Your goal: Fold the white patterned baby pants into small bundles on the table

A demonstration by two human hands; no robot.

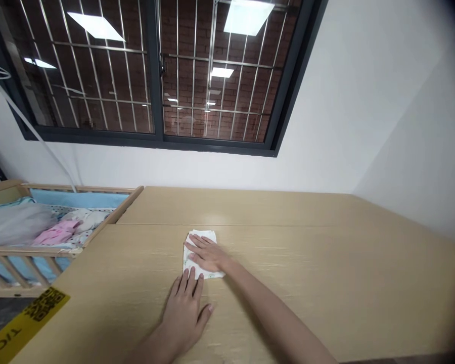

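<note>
A small folded white cloth (pixel 205 237) with a faint print lies on the light wooden table (pixel 326 263). My right hand (pixel 207 254) rests flat on top of it, fingers spread and pointing left. My left hand (pixel 184 309) lies palm down on the bare table just in front of the cloth, its fingertips touching or nearly touching the cloth's near edge. Neither hand grips anything.
A wooden baby crib (pixel 76 242) with blue lining, grey bedding and pink clothes (pixel 58 232) stands at the left, against the table. A yellow label (pixel 26 321) sits at the table's near left corner. A barred window (pixel 155 76) and white walls lie behind.
</note>
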